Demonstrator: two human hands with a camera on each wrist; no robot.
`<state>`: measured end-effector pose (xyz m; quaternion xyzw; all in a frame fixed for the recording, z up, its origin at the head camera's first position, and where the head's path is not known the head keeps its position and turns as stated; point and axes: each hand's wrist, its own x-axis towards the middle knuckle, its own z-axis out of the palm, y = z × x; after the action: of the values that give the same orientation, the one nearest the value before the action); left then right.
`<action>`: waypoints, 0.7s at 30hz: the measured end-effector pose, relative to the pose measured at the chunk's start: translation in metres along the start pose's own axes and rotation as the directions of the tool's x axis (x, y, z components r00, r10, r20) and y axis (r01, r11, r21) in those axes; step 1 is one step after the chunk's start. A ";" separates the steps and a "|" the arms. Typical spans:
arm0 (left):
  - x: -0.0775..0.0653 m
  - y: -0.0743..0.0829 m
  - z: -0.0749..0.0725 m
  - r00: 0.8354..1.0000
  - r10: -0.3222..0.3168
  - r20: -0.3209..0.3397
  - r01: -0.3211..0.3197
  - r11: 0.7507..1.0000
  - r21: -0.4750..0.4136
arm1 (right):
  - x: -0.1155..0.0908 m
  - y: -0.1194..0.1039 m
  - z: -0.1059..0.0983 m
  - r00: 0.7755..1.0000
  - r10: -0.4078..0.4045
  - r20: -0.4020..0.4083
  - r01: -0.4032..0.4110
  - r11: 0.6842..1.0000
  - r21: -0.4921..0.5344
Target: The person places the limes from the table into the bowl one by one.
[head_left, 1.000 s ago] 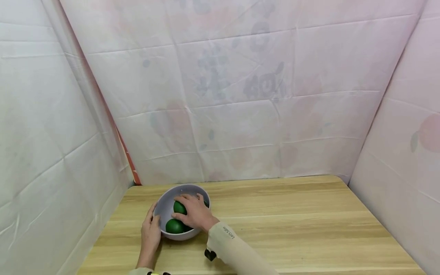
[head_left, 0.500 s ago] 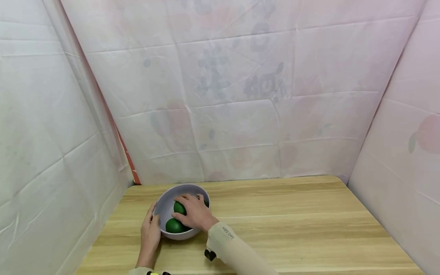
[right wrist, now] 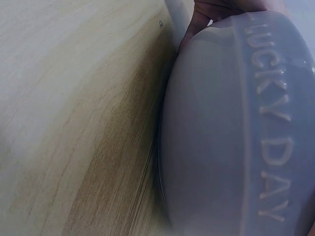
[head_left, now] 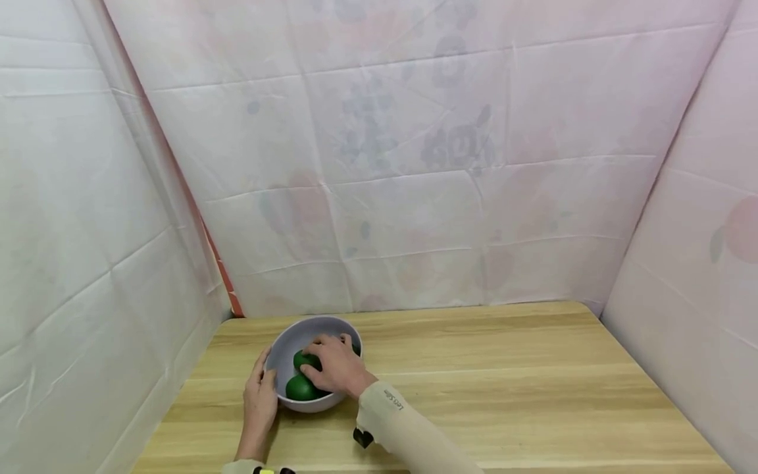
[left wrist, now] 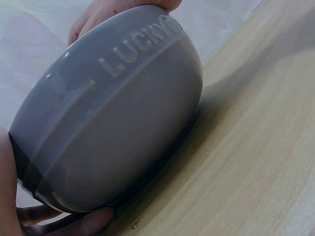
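A grey-lilac bowl (head_left: pixel 287 359) stands at the left of the table, with raised "LUCKY DAY" letters outside. Inside are smooth dark green oval fruits: one green fruit (head_left: pixel 302 388) near the front wall and a sliver of another green fruit (head_left: pixel 356 351) at the right. My left hand (head_left: pixel 259 401) holds the bowl's left side, thumb by the rim and fingers around the outer wall. My right hand (head_left: pixel 336 364) reaches into the bowl, its thumb and fingers curled about a third green fruit (head_left: pixel 303 359). The palm hides part of that fruit.
The wooden table (head_left: pixel 503 382) extends right of the bowl. White patterned sheets (head_left: pixel 408 197) hang behind it and on both sides. The right sleeve (head_left: pixel 403 421) crosses the table's front part.
The fruit at my right hand has shifted slightly left and lower in the bowl, and the right fingertips have moved a little to the right. The left hand and bowl stay put.
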<state>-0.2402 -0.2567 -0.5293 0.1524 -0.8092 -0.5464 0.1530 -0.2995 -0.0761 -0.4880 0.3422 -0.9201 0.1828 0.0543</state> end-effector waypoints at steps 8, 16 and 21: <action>0.000 0.000 0.001 1.000 0.003 0.004 -0.003 1.000 -0.004 | -0.001 0.001 -0.001 1.000 -0.001 0.003 0.001 1.000 -0.001; -0.002 0.000 0.001 1.000 0.014 -0.014 -0.014 1.000 -0.001 | -0.001 0.000 -0.001 1.000 -0.011 -0.018 0.011 1.000 -0.002; -0.001 -0.001 -0.002 1.000 0.014 -0.012 -0.014 1.000 0.007 | 0.001 -0.001 -0.001 0.998 -0.015 -0.065 0.017 1.000 0.025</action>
<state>-0.2384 -0.2578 -0.5296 0.1505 -0.8112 -0.5415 0.1613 -0.2996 -0.0768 -0.4872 0.3440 -0.9128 0.2048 0.0810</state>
